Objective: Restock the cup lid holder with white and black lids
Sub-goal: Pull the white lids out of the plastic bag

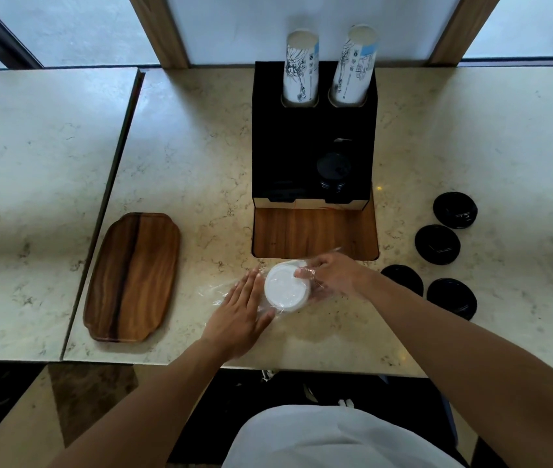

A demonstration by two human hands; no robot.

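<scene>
Your left hand lies flat with straight fingers, pinning the clear wrapper to the counter, while your right hand pinches the white lids, probably to free them, near the black holder.

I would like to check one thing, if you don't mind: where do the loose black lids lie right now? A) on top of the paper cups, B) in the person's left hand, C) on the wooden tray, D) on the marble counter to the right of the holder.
D: four black lids lie flat on the marble counter, to the right of the black holder.
</scene>
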